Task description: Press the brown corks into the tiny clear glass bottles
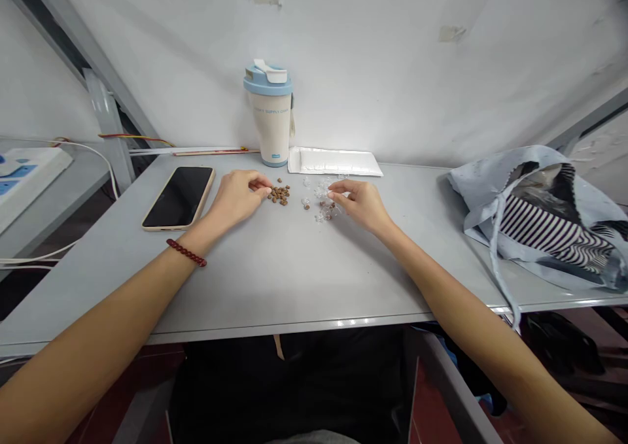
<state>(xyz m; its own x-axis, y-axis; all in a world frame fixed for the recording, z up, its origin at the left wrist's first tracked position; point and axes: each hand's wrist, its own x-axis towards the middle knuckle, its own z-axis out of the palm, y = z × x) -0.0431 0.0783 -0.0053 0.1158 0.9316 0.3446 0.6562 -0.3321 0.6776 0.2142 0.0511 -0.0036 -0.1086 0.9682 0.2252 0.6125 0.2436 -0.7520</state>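
A small pile of brown pellets (279,194) lies on the grey table. My left hand (240,194) rests at the pile's left edge, thumb and fingers drawn together; whatever they pinch, if anything, is too small to make out. To the right, clear plastic-like bits (321,189) are scattered with some brown pellets among them. Over the right side of these bits is my right hand (362,203), its thumb and forefinger closed in a pinch. What sits between those fingertips cannot be made out. One brown pellet (307,206) lies between the two groups.
A cream cup with a blue lid (269,114) stands against the wall, beside a flat white packet (336,161). A phone (179,197) lies left of my left hand. On the right is a pale blue cloth bag (483,208); a power strip (32,176) is at far left.
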